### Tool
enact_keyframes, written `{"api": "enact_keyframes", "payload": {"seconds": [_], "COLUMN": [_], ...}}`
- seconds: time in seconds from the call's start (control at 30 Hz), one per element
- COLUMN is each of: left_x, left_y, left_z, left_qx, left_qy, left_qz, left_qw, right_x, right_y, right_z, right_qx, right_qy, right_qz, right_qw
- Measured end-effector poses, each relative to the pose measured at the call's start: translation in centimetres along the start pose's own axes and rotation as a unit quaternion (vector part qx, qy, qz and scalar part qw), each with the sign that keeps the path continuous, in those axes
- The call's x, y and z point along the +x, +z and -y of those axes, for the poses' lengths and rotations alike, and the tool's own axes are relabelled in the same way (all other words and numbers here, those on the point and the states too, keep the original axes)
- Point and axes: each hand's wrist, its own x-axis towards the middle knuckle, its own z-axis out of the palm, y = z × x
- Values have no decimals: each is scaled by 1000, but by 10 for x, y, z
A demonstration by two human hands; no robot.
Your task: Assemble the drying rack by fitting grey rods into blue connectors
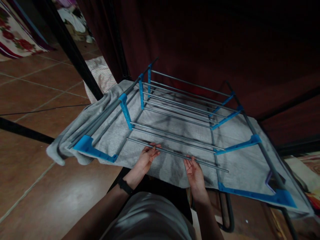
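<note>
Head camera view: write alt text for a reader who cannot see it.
A person's left hand and right hand touch the nearest grey rod of a drying rack with blue plastic brackets. A grey towel lies spread beneath the rods, above a brown tiled floor.

left hand (147, 157), right hand (195, 171), palms up, fingers half-curled

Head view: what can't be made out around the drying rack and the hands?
- Head view: whether left hand and right hand grip the front rod or only touch it; the hands hide the contact.
- Head view: what lies under the grey towel; the towel covers it.
- Head view: space behind the drying rack; too dark.
</note>
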Motion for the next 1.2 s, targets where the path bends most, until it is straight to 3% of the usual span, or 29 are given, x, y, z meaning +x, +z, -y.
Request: {"api": "enact_keyframes", "payload": {"seconds": [0.37, 0.63, 0.83, 1.2], "left_x": [0, -4, -20, -25], "left_y": [5, 11, 36, 81], "left_z": [1, 14, 24, 9], "left_qx": [3, 6, 32, 117], "left_qy": [-18, -33, -45, 48], "left_qz": [0, 9, 49, 116], "left_qw": [1000, 999, 997, 985], "right_x": [4, 0, -3, 6], "right_y": [0, 2, 8, -4], "right_z": [-7, -11, -14, 3], "right_qx": [-14, -12, -12, -54], "right_qy": [-31, -10, -5, 62], "right_qz": [8, 5, 22, 62], "right_qw": [999, 1000, 1000, 995]}}
